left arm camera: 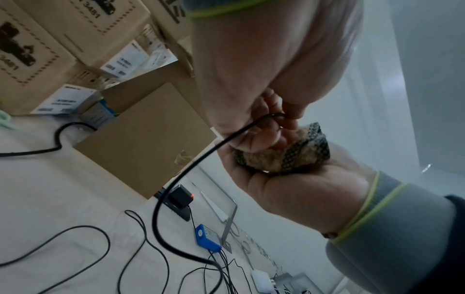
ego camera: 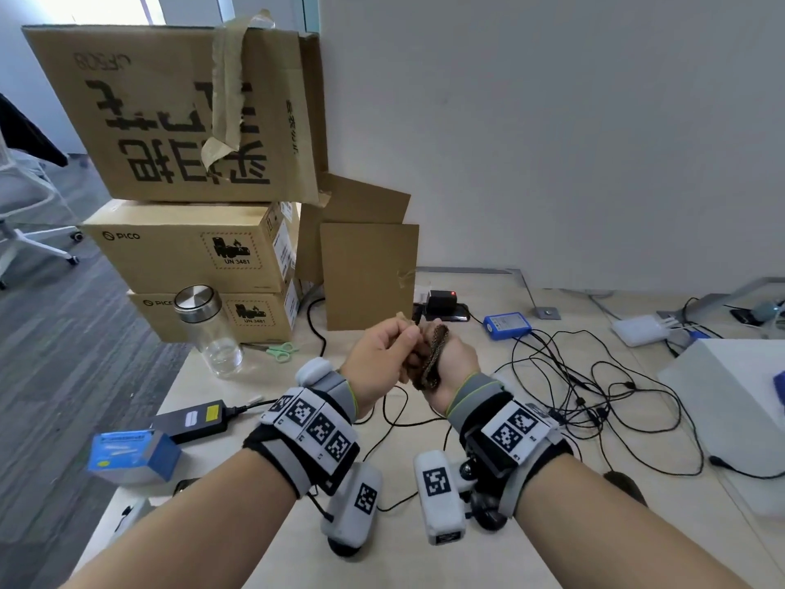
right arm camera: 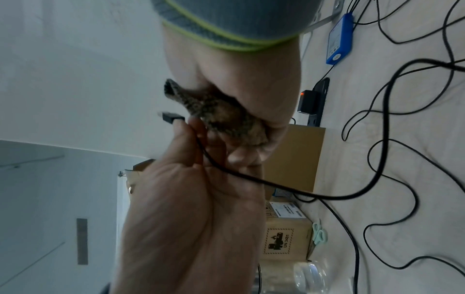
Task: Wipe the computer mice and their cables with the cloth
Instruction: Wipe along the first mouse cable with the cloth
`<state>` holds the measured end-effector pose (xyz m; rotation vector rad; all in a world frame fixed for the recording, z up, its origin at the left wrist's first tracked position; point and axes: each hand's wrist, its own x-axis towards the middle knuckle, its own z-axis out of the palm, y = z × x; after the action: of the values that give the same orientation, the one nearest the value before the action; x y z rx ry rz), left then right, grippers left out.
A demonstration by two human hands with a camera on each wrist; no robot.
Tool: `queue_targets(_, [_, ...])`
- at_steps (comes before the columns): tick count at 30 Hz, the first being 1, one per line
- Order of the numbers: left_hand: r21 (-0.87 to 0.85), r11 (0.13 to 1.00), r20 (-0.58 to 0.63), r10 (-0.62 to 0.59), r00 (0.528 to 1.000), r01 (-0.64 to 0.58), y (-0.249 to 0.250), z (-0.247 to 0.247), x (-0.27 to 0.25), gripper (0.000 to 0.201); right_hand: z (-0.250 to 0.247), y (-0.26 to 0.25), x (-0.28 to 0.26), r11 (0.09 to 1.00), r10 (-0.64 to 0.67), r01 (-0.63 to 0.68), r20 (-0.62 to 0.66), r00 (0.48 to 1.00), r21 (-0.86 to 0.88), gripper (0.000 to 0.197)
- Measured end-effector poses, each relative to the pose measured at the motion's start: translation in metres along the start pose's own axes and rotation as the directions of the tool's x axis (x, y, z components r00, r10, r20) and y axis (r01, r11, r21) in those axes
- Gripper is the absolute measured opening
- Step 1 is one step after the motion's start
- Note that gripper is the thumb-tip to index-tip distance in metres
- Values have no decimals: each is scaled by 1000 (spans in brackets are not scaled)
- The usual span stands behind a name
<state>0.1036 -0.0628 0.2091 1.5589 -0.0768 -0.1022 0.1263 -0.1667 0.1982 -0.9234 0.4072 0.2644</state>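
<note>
Left hand (ego camera: 384, 354) pinches cable (left arm camera: 191, 165) end; cloth (ego camera: 433, 354) bunched in right hand (ego camera: 452, 367).

Both hands up over mid-table (ego camera: 263, 559), touching: left hand (ego camera: 384, 359) left, right hand (ego camera: 452, 354) right, cloth (ego camera: 433, 354) between them. Cable (left arm camera: 176, 179) hangs from left hand down to table. Stacked boxes (ego camera: 191, 248) far left, jar (ego camera: 210, 329) in front of them, scissors (ego camera: 280, 350) just right of jar. Cardboard sheet (ego camera: 367, 274) upright behind hands. Charger (ego camera: 441, 301) far, behind the hands; battery pack (ego camera: 507, 325) right of it. Cable tangle (ego camera: 594, 388) right. Power brick (ego camera: 191, 420) near left.
</note>
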Motion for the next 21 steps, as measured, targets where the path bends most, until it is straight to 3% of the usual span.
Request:
queue_targets(3, [-40, 999, -51, -6, 999, 4, -7, -4, 2, 26, -6, 4, 0, 998, 5, -12, 114, 993, 59, 25])
queue_targets(6, [-61, 998, -76, -28, 997, 24, -11, -10, 3, 22, -15, 4, -3, 976, 23, -83, 288, 957, 200, 33])
queue_targets(9, [-16, 998, -20, -59, 998, 59, -13, -13, 4, 23, -20, 4, -6, 986, 48, -100, 346, 937, 134, 43])
queue_targets(13, [-41, 997, -21, -71, 997, 70, -9, -15, 3, 20, -14, 8, -4, 998, 36, -25, 244, 969, -50, 33])
queue_targets(15, [-36, 997, -97, -65, 993, 61, -8, -22, 5, 20, -15, 7, 1, 997, 71, -72, 204, 976, -3, 40])
queue_targets(17, [86, 996, -151, -18, 988, 32, -9, -29, 8, 20, -19, 4, 7, 992, 78, -90, 125, 989, 90, 43])
queue_targets(21, [332, 942, -99, 82, 992, -44, -12, -27, 8, 22, -9, -4, 1, 973, 51, -95, 202, 978, 212, 60])
